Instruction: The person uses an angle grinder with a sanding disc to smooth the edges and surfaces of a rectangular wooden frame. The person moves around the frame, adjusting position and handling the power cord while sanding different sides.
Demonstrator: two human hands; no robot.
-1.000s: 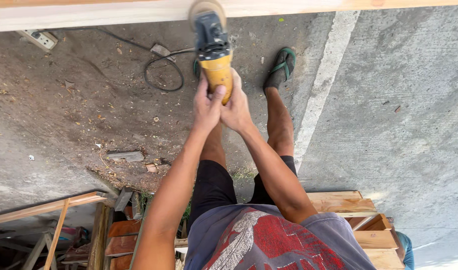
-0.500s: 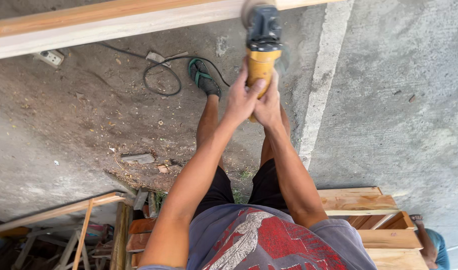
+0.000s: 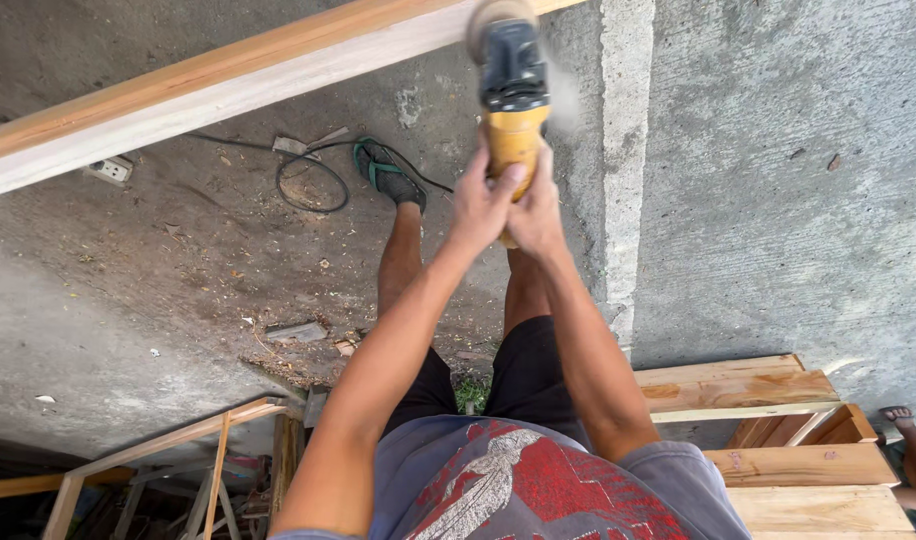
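Head view: left hand (image 3: 481, 205), right hand (image 3: 534, 212) both grip yellow grinder (image 3: 513, 100) against wooden beam (image 3: 228, 85); cable (image 3: 308, 180), sandal (image 3: 386, 172) below.

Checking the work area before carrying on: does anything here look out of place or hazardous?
Yes. A black cable lies looped loose on the concrete beside the sandalled foot, under the wooden beam. Wood scraps and shavings litter the floor. Both hands grip the yellow grinder, which throws dust.
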